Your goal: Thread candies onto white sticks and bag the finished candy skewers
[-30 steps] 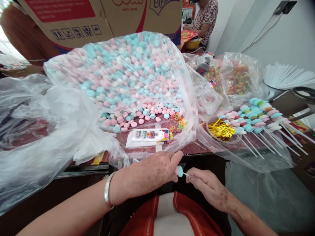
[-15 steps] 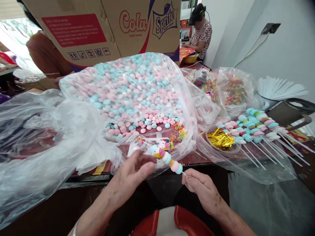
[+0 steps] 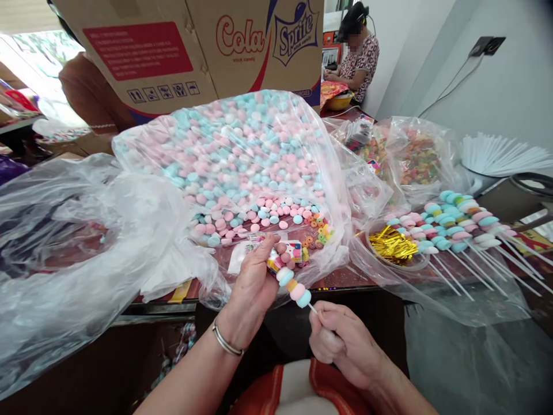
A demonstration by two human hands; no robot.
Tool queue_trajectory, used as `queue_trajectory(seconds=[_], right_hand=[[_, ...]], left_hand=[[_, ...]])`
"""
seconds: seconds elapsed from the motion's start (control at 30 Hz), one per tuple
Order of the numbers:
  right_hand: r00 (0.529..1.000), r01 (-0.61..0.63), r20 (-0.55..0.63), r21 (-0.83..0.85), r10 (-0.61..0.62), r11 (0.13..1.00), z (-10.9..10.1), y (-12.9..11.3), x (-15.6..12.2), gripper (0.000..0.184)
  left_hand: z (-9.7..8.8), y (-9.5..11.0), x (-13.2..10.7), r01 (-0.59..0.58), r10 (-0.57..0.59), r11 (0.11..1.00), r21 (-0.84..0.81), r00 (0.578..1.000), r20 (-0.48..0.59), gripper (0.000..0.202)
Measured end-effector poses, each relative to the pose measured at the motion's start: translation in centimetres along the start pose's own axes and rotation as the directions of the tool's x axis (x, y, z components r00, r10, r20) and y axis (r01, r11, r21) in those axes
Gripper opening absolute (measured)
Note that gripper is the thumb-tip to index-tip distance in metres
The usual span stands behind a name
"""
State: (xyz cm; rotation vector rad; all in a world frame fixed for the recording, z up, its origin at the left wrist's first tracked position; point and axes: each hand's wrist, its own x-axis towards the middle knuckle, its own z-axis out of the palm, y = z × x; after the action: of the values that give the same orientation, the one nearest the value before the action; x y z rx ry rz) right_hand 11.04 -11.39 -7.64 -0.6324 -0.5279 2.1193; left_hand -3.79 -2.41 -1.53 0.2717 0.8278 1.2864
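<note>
My right hand (image 3: 341, 340) is closed round the white stick of a candy skewer (image 3: 292, 285) near my lap. Pink, blue, white and orange discs are threaded on the stick. My left hand (image 3: 256, 276) pinches the skewer's top end, fingers wrapped over the uppermost candies. Just beyond the hands lies a small printed packet (image 3: 294, 249) and a little heap of coloured candy rings (image 3: 318, 227). Behind them a big clear bag of pink, blue and white candy discs (image 3: 242, 155) lies open on the table.
Finished skewers (image 3: 449, 222) lie at the right beside a bowl of gold twist ties (image 3: 391, 245). Bags of coloured sweets (image 3: 415, 150), a fan of white sticks (image 3: 501, 155), crumpled plastic (image 3: 82, 242) and a cardboard box (image 3: 194, 46) surround them. Another person (image 3: 356, 52) sits at the back.
The skewer has been lifted from low by my lap towards the table. My left hand went from its lower end up to its top and closed over the top candies.
</note>
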Motion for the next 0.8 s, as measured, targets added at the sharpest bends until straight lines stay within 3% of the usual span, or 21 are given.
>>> queue_trajectory(seconds=[0.1,0.17,0.23,0.3,0.37,0.43,0.47,0.5,0.57,0.63,0.67,0.73,0.8], right_hand=[[0.992,0.083,-0.094,-0.066,-0.089,0.994,-0.2,-0.2,0.2,0.022],[0.97,0.142,-0.158,-0.241,-0.183,0.96,-0.4,-0.2,0.3,0.025],[0.95,0.156,-0.163,-0.492,-0.267,0.856,-0.6,-0.2,0.2,0.028],[0.918,0.18,-0.084,-0.782,-0.387,0.596,-0.6,-0.1,0.1,0.028],[0.822,0.238,0.119,-0.96,-0.557,0.145,-0.5,0.1,0.2,0.023],[0.684,0.262,0.39,-0.92,-0.616,-0.291,-0.4,0.3,0.3,0.018],[0.637,0.266,0.488,-0.866,-0.597,-0.424,-0.3,0.4,0.4,0.018],[0.621,0.274,0.54,-0.829,-0.568,-0.488,-0.2,0.4,0.5,0.018],[0.663,0.311,0.53,-0.837,-0.529,-0.45,-0.1,0.3,0.5,0.02],[0.747,0.346,0.437,-0.899,-0.501,-0.268,0.1,0.2,0.2,0.024],[0.801,0.354,0.373,-0.926,-0.469,-0.132,0.2,0.1,0.1,0.026],[0.904,0.318,0.225,-0.922,-0.364,0.221,0.4,0.2,-0.2,0.029],[0.966,0.208,0.079,-0.798,-0.244,0.565,0.5,0.6,-0.4,0.029]], left_hand=[[-0.4,-0.1,0.7,-0.04,0.04,0.999,0.025,0.999,0.016,0.02],[-0.4,-0.3,0.8,-0.084,0.081,0.994,0.071,0.996,0.036,0.022],[-0.2,-0.5,0.6,-0.115,0.11,0.989,0.096,0.993,0.05,0.023],[0.1,-0.9,0.3,-0.139,0.136,0.986,0.096,0.99,0.036,0.022],[0.5,-1.1,0.1,-0.159,0.159,0.983,0.094,0.987,0.007,0.024],[0.6,-1.3,0.0,-0.157,0.159,0.983,0.096,0.987,-0.014,0.024],[0.6,-1.4,0.1,-0.149,0.151,0.984,0.099,0.988,-0.016,0.024],[0.5,-1.4,0.1,-0.14,0.142,0.985,0.102,0.99,-0.014,0.023],[0.2,-1.5,0.3,-0.13,0.131,0.986,0.106,0.991,-0.003,0.022],[-0.1,-1.5,0.4,-0.128,0.127,0.986,0.108,0.992,0.018,0.022],[-0.3,-1.5,0.4,-0.13,0.128,0.986,0.103,0.991,0.028,0.022],[-0.5,-1.5,0.5,-0.135,0.131,0.988,0.078,0.99,0.051,0.024],[-0.6,-1.5,0.5,-0.149,0.145,0.988,0.048,0.987,0.071,0.026]])
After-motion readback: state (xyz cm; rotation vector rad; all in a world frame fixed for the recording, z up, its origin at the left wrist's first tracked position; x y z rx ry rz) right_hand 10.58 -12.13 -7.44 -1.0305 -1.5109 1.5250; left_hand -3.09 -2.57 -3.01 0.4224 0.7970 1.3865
